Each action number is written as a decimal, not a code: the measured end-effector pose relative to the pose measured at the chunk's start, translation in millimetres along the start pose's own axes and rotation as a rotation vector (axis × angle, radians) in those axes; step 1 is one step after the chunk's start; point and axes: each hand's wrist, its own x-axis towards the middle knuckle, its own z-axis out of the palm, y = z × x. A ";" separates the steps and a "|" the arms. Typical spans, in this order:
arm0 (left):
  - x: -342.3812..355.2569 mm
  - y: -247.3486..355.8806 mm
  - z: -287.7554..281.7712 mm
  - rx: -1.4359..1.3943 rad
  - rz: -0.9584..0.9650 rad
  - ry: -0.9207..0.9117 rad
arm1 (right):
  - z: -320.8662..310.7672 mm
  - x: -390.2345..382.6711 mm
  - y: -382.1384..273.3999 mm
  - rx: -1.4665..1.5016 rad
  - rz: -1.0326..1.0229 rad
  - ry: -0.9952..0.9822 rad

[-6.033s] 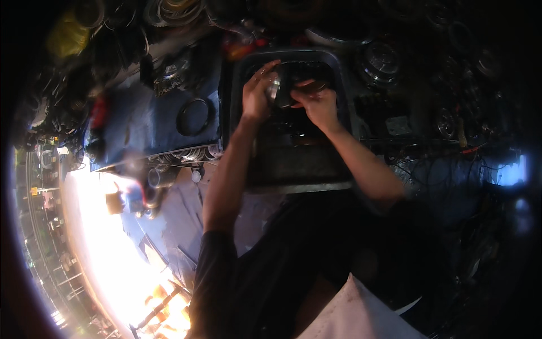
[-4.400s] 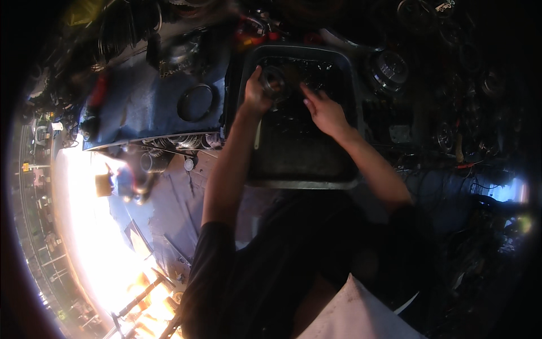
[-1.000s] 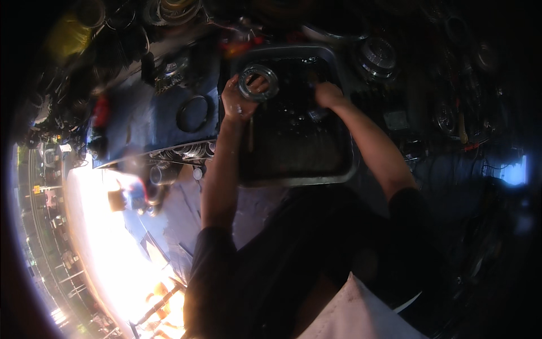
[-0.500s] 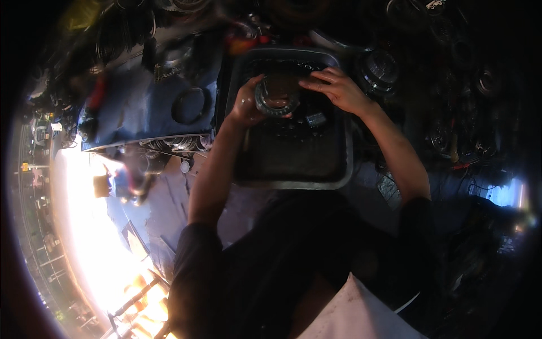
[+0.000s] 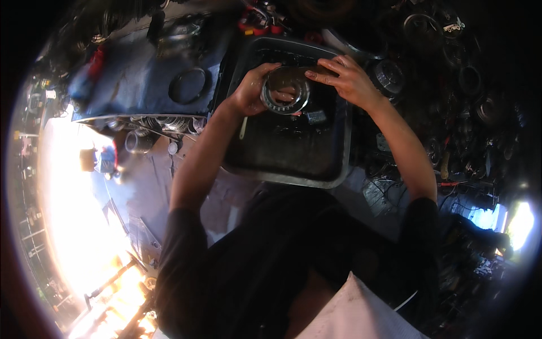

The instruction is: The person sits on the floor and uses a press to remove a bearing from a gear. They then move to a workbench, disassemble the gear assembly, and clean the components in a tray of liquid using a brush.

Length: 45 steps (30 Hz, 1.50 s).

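My left hand (image 5: pixel 251 93) grips a metal ring-shaped part (image 5: pixel 286 108) with a notched-looking rim, and some fingers show through its opening. The part is held above a black rectangular tub (image 5: pixel 345 150). At the far right side of the ring is my right hand (image 5: pixel 350 85), its fingers stretched and apart. Those fingertips are close to the ring's edge; whether they touch it I cannot tell. A small pale rectangular block (image 5: pixel 316 117) lies in the tub, just right of the ring. Below my left wrist a thin whitish stick (image 5: pixel 243 129) shows.
A dark ring (image 5: pixel 188 86) lies on the blue-grey surface (image 5: pixel 130 85) to the left. Right of the tub sits a round metal part (image 5: pixel 388 76). Red objects (image 5: pixel 259 24) are behind the tub, and dark cluttered parts (image 5: pixel 423 28) crowd the far right.
Both hands and the ring have shifted slightly right in view. The ring's opening now faces up more fully, and the whitish stick has come into sight. The view itself has turned a little.
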 end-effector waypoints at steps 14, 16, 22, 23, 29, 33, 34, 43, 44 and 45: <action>-17.0 2.2 20.1 0.179 0.367 0.338 | 35.4 -13.0 -68.4 0.515 0.367 0.254; -13.3 2.6 13.2 0.145 0.357 0.306 | 36.7 -14.3 -70.5 0.642 0.420 0.239; -5.2 -0.7 -17.9 0.074 0.026 -0.079 | 4.0 -4.1 -11.5 -0.021 -0.027 -0.055; -3.7 0.5 -19.2 0.022 0.000 -0.188 | -2.6 -0.2 -2.8 -0.076 -0.102 -0.100; -15.3 10.7 3.2 0.163 0.173 0.084 | -8.5 10.3 0.7 -0.150 -0.092 -0.046; -15.4 13.3 15.0 0.136 0.425 0.230 | 29.3 0.0 -35.7 0.165 0.151 0.201; -14.1 13.4 14.1 0.127 0.457 0.248 | 40.9 -0.5 -49.0 0.304 0.256 0.279; 12.3 7.9 -0.2 0.411 0.893 0.140 | 72.0 37.6 -171.7 1.073 0.878 0.634; 17.8 5.6 2.1 0.603 1.035 0.261 | 68.0 41.2 -178.5 1.224 1.029 0.505; 19.0 4.6 2.7 0.768 1.083 0.309 | 63.5 43.5 -182.2 1.387 1.038 0.529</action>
